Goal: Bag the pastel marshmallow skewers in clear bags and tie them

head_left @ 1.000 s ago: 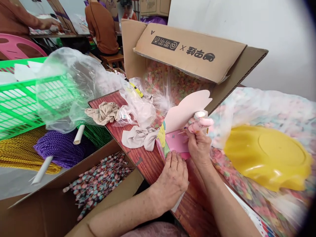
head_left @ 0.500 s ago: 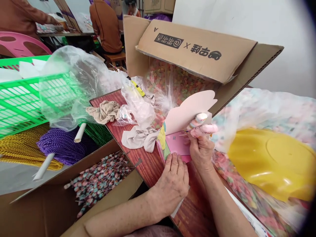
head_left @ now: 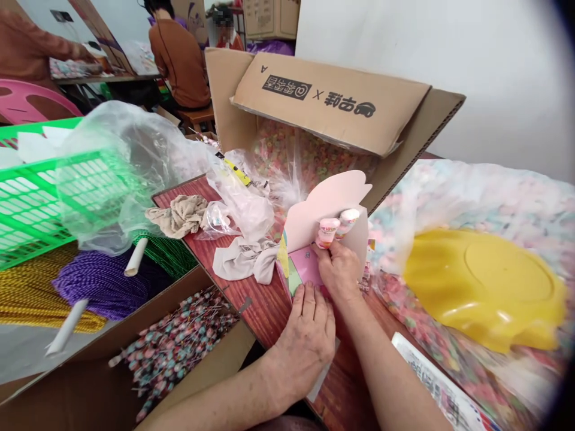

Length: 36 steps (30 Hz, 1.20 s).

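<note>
A small open paper box point(head_left: 330, 185), with a tall scalloped pale pink back panel and a bright pink inside, stands on the red wood-grain table. My left hand point(head_left: 308, 329) lies flat, fingers stretched out, along the box's front edge. My right hand point(head_left: 341, 269) is closed on a pink-and-white marshmallow-like candy point(head_left: 328, 233), held upright inside the box, its lower end hidden by the fingers. A second white-topped candy point(head_left: 348, 220) stands right behind it; whether my fingers also grip it, I cannot tell.
Crumpled cloths point(head_left: 247, 260) and clear plastic lie left of the box. A large carton point(head_left: 332, 102) of wrapped sweets stands behind. Right is a yellow scalloped basin point(head_left: 489, 287) on bagged sweets. Lower left, a carton holds several stick candies point(head_left: 179, 341). A green basket point(head_left: 31, 191) and co-workers are beyond.
My right hand has moved left over the box and turned the candies from tilted to upright. My left hand stays on the box edge. The whole view has shifted slightly.
</note>
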Tool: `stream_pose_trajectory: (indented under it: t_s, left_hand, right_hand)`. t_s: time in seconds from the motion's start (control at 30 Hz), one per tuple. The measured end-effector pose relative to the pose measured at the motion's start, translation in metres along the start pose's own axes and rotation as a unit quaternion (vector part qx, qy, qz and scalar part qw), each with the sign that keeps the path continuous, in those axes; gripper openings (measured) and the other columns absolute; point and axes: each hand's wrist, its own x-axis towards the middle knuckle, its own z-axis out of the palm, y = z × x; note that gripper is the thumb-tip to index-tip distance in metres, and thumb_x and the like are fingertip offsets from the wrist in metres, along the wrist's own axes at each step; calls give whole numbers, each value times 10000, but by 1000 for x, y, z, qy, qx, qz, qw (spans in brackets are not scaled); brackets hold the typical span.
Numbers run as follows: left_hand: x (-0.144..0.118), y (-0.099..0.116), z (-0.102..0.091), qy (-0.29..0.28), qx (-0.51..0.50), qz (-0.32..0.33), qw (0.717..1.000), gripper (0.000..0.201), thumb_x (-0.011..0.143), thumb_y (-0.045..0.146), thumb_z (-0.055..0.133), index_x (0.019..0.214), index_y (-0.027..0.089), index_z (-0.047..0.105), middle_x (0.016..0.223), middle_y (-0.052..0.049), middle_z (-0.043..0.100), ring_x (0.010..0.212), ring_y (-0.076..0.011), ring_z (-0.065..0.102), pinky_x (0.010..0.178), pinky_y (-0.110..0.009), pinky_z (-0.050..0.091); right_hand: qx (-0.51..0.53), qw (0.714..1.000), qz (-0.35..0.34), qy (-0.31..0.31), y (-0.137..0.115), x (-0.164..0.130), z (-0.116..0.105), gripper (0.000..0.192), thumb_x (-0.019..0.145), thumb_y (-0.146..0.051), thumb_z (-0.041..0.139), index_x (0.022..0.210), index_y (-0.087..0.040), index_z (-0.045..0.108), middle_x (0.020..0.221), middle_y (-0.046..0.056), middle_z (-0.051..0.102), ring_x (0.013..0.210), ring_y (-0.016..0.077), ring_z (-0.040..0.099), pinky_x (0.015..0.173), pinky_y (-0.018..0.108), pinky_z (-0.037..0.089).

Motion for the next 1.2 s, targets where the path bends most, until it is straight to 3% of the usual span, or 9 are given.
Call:
stream_pose_trajectory:
  t_s: [0.13,0.23,0.37,0.47,0.57,0.77,0.87,1.0,1.2]
  left_hand:
    - [-2,0,4,-1,-24,-10,1000,433,861,184,457,1228,-14,575,1249,-256,613,1243,-376,536,1084,-531,379]
    - [-3,1,3,-16,-54,-23,998,467,871,218,501,1276,-14,532,1315,-275,558,1298,-393,479,1093,-531,382]
    - [-2,-1,-4,-43,-107,-31,993,501,889,274,524,1330,38,491,1388,-274,489,1352,-410,413,1082,-555,402]
    - [2,-5,-12,-49,-141,-34,988,452,902,279,522,1306,76,512,1398,-264,481,1355,-405,413,1059,-569,425]
    - [6,-5,-17,-39,-168,-28,985,388,911,280,525,1256,103,546,1412,-248,473,1372,-391,396,1056,-576,431]
    - [12,18,-29,-14,-222,28,974,286,902,273,556,1147,137,611,1292,-177,592,1288,-334,502,1071,-543,435]
    - [15,23,-36,-3,-275,48,960,201,896,264,569,1052,158,638,1113,-116,676,1118,-270,612,1015,-479,489]
    - [22,5,-44,23,-327,29,944,138,912,241,546,903,165,662,858,-67,699,835,-200,655,783,-361,550]
    - [57,-22,-37,33,-417,-61,906,170,888,282,594,960,181,710,916,-70,734,845,-190,674,742,-311,537]
  right_hand:
    - [-48,992,40,-109,-11,6,-9,278,889,-398,535,955,-217,735,887,98,746,788,250,663,614,301,335]
    - [-40,990,56,-121,-18,5,-15,292,917,-398,507,951,-221,736,907,94,750,826,245,672,645,299,356]
    - [-16,994,56,-91,-15,-8,-32,276,885,-406,570,957,-192,728,907,100,749,818,232,673,692,295,392]
    - [30,999,41,10,8,-22,-56,281,878,-369,564,1059,-194,691,963,77,738,832,204,666,737,284,421]
    - [13,991,117,64,40,-33,-76,300,893,-359,515,1099,-182,644,940,87,725,823,214,666,746,302,433]
    - [-57,980,168,-93,59,-35,-73,315,853,-244,505,1151,-171,577,910,130,719,906,275,660,759,333,412]
    - [-39,980,186,-66,59,-39,-83,361,848,-184,473,1200,-170,554,891,112,718,861,250,661,749,325,413]
    - [105,981,155,56,78,-72,-127,385,828,-244,523,1210,-195,531,776,36,697,734,208,635,718,317,428]
    - [465,851,241,30,100,-161,-158,497,690,-407,728,1084,-211,499,595,-57,576,479,104,446,472,224,315]
